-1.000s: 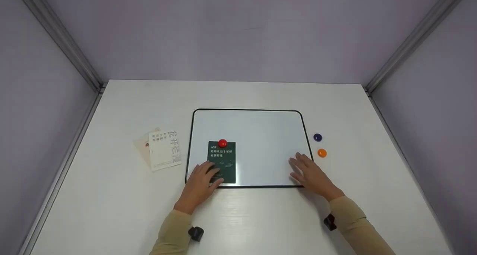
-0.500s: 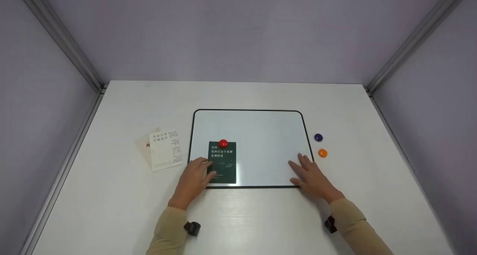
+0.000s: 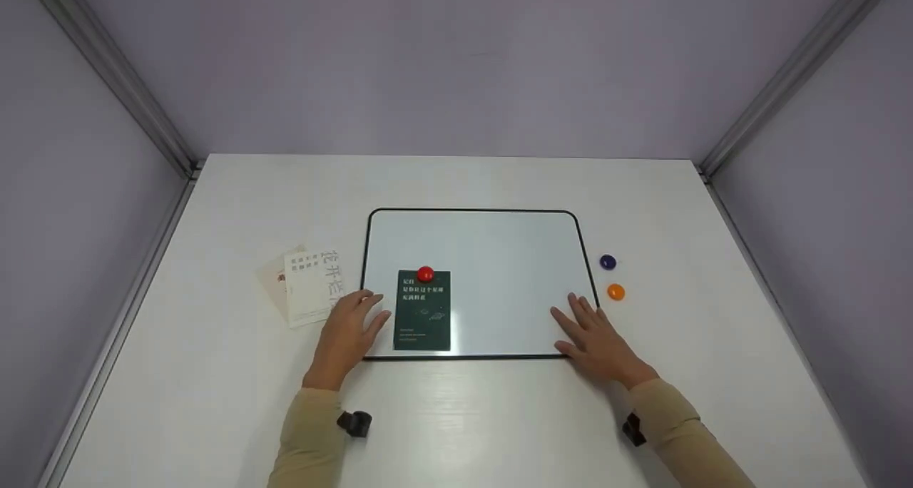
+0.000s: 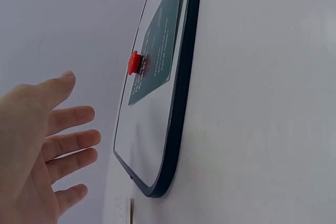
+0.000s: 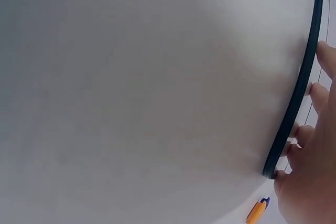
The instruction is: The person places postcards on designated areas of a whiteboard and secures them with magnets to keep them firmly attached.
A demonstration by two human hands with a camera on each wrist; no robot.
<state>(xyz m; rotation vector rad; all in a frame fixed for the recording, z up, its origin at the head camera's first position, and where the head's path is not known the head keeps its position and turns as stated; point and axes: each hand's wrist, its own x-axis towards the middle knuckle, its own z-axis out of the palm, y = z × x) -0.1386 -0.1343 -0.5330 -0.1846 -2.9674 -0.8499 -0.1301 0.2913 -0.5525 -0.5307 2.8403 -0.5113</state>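
A whiteboard [image 3: 499, 281] with a black rim lies in the middle of the table. On its lower left part is a dark green card [image 3: 422, 313], with a round red magnet [image 3: 425, 274] on the card's top edge. My left hand [image 3: 345, 334] hovers at the board's left edge, beside the green card. Its fingers are apart and hold nothing, as the left wrist view shows. At the board's lower right corner my right hand [image 3: 599, 342] rests with fingers spread, fingertips touching the surface by the black rim [image 5: 294, 98].
Left of the board lie a white card [image 3: 310, 288] with grey writing and a beige card [image 3: 272, 281] partly under it. A dark blue magnet [image 3: 608, 262] and an orange magnet [image 3: 616, 292] sit right of the board. Walls enclose the table's back and sides.
My left hand has moved left, off the green card to the board's left edge, near the white card. The right hand has barely shifted, its fingers a little more spread.
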